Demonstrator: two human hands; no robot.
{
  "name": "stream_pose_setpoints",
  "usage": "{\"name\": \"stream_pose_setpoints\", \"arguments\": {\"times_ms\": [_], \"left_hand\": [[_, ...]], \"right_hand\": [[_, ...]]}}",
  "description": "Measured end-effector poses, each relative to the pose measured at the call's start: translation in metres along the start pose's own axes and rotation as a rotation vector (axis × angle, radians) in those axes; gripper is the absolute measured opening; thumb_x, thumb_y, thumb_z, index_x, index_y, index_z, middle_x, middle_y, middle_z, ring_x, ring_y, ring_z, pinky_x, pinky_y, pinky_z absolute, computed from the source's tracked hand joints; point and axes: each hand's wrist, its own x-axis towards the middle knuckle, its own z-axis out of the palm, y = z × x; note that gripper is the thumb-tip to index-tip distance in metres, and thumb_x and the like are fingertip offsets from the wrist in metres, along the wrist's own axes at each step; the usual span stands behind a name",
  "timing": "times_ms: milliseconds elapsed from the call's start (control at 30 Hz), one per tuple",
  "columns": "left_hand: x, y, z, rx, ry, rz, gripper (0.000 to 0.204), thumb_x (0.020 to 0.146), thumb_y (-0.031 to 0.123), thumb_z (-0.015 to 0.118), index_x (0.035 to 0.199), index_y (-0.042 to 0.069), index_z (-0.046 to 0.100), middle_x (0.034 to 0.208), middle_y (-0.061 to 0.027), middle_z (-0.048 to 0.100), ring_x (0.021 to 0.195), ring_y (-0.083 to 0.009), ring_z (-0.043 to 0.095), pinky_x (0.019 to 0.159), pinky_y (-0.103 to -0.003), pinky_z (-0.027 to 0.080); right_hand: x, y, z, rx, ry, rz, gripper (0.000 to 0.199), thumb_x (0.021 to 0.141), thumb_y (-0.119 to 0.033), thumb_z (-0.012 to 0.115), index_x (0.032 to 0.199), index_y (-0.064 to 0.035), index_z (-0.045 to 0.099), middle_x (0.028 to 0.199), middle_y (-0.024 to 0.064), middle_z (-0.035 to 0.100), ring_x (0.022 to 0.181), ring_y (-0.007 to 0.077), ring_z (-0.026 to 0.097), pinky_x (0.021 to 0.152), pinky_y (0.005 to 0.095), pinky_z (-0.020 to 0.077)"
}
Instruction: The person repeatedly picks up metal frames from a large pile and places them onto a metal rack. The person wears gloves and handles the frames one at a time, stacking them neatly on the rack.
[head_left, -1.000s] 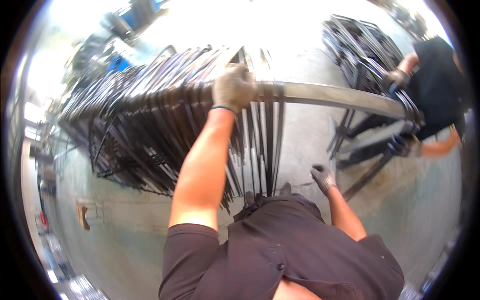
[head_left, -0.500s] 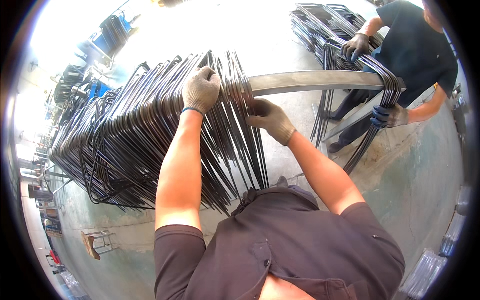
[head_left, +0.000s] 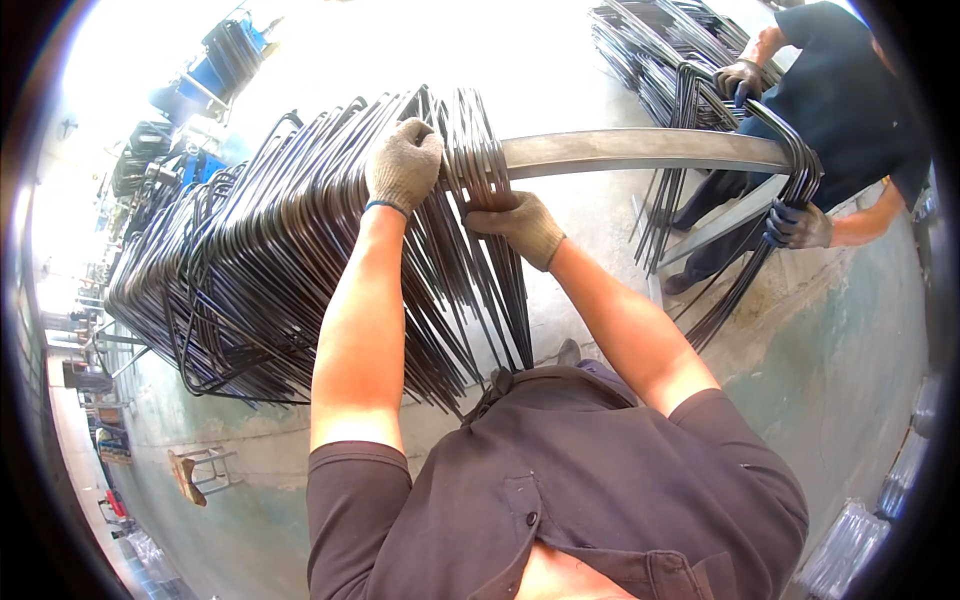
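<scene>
A dense row of dark bent metal tubes point(head_left: 260, 235) hangs over a flat steel beam point(head_left: 640, 148), their legs slanting down toward me. My left hand point(head_left: 403, 165), in a knitted glove, is closed over the tops of tubes near the right end of the row; its fingertips are partly hidden. To its right, a smaller bunch of tubes point(head_left: 478, 150) hangs slightly apart. My right hand point(head_left: 522, 228), also gloved, grips that bunch just below the beam, with the thumb across the near side and the other fingers mostly hidden behind.
At the right, a co-worker point(head_left: 840, 120) in dark clothes and gloves holds another bundle of bent tubes point(head_left: 797, 165) at the beam's end. More tubes point(head_left: 660, 50) are piled behind. A small stool point(head_left: 200, 475) stands on the floor at the lower left.
My right hand has moved left and wrapped farther around the separate bunch. My left hand stays over the row. The co-worker's bundle has shifted slightly right.
</scene>
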Motion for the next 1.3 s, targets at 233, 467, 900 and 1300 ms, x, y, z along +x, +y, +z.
{"name": "stream_pose_setpoints", "arguments": {"times_ms": [233,467,900,1300], "left_hand": [[0.001,-0.001,0.001,-0.017,0.012,0.003,0.03,0.105,0.035,0.071,0.11,0.009,0.085,0.118,-0.0181,0.08,0.112,-0.0405,0.077,0.102,-0.051,0.06],[0.001,-0.003,0.001,-0.05,0.019,0.007,0.028,0.105,0.033,0.072,0.11,0.009,0.085,0.115,-0.0166,0.08,0.109,-0.0389,0.078,0.099,-0.05,0.061],[0.0,-0.003,0.002,-0.09,0.056,0.04,0.024,0.102,0.03,0.076,0.108,0.009,0.086,0.107,-0.0147,0.082,0.104,-0.0356,0.079,0.095,-0.046,0.062],[-0.004,-0.009,-0.013,-0.227,-0.064,-0.048,0.027,0.107,0.028,0.075,0.123,0.009,0.085,0.099,-0.0138,0.083,0.093,-0.0271,0.08,0.09,-0.043,0.063]], "right_hand": [[-0.005,-0.004,0.003,-0.06,0.072,-0.037,0.038,0.096,-0.016,0.092,0.127,0.0041,0.085,0.115,0.0096,0.087,0.102,0.015,0.077,0.097,0.0332,0.0634],[-0.011,0.001,-0.003,-0.104,0.159,-0.101,0.038,0.095,-0.019,0.092,0.124,0.0054,0.085,0.114,0.0101,0.087,0.103,0.014,0.077,0.097,0.0311,0.0614],[-0.036,0.007,-0.07,0.064,0.304,-0.142,0.029,0.097,-0.004,0.091,0.124,0.0042,0.086,0.114,0.0102,0.086,0.102,0.0181,0.078,0.099,0.0342,0.0647],[-0.057,0.001,-0.109,0.014,0.404,-0.185,0.021,0.1,-0.007,0.09,0.117,0.003,0.084,0.104,0.0083,0.084,0.093,0.0174,0.078,0.09,0.0332,0.0649]]}}
